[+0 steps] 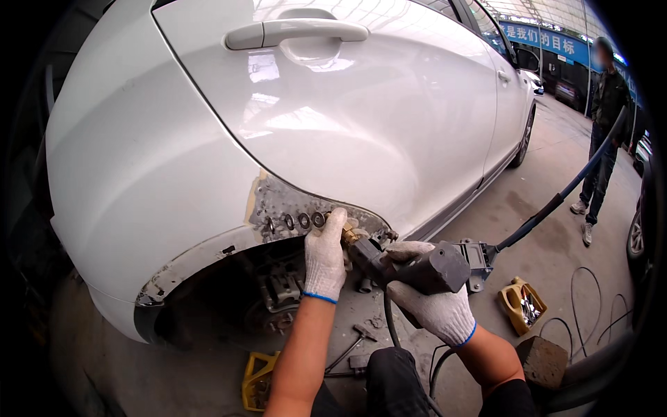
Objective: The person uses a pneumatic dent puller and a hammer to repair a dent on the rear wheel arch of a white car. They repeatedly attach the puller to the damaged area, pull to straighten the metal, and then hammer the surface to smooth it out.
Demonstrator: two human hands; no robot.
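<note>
My right hand (438,307), in a white knit glove, wraps round a dark spot welding gun (446,267). Its brass tip (349,235) points at the sanded bare-metal patch (278,197) above the rear wheel arch of a white car (347,139). Beside that tip, my gloved left hand (324,258) is closed with the thumb raised against the panel edge; what its fingers pinch is hidden. Several metal rings (303,220) stand in a row on the patch, just left of my left thumb.
Brake parts (281,285) show inside the wheel arch. Below lies a hammer (363,334). Yellow cut-open jugs (513,303) hold tools. Thin cables (599,299) curl on the floor near a brown block (545,361). A thick hose (538,221) rises right, near a standing person (606,125).
</note>
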